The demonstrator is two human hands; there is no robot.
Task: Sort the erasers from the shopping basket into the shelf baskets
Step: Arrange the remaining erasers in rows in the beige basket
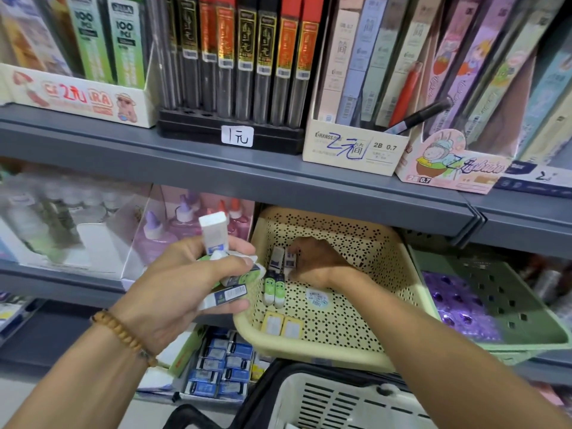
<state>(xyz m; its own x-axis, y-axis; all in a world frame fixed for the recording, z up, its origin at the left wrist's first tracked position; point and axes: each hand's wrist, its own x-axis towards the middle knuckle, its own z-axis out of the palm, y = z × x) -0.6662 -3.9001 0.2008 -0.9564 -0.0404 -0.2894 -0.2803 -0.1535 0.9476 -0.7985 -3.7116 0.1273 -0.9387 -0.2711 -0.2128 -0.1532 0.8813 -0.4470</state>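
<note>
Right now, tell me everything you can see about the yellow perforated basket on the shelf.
The yellow basket looks like pale plastic, its walls and floor dotted with small holes. It sits tilted forward on the lower shelf, beside a green basket. Inside lie a few erasers and a round sticker. The right hand reaches into it.

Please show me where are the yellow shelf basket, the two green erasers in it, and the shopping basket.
yellow shelf basket [312, 351]: head view, front rim.
green erasers [275, 289]: head view, middle of the pair.
shopping basket [340, 400]: head view, slotted white wall.
</note>
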